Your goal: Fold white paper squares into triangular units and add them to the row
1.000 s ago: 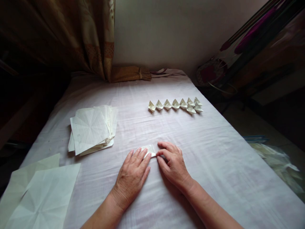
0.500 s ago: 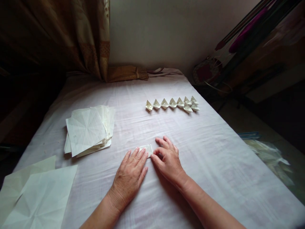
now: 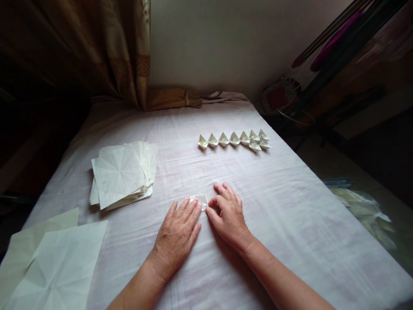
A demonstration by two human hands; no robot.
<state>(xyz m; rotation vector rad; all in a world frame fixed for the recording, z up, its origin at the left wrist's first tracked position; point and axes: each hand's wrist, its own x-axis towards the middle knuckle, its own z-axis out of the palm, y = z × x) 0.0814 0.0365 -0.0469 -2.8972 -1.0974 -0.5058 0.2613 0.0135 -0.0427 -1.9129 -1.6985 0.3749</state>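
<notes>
A small folded piece of white paper (image 3: 201,199) lies on the white cloth-covered table (image 3: 290,215), in the middle near me. My left hand (image 3: 177,234) lies flat with its fingers stretched out, the fingertips pressing the paper's left part. My right hand (image 3: 228,214) rests beside it on the right, thumb and forefinger pinched at the paper's right edge, the other fingers curled. Most of the paper is hidden under my fingers.
A stack of creased square sheets (image 3: 122,174) sits at the left. Larger creased sheets (image 3: 54,267) lie at the near left corner. A row of several small folded paper boats (image 3: 234,140) stands farther back. A curtain (image 3: 106,51) hangs behind; clutter lies off the table's right edge.
Both hands stay on the folded paper; my right hand's fingers shifted slightly along its right edge. The view moved a little.
</notes>
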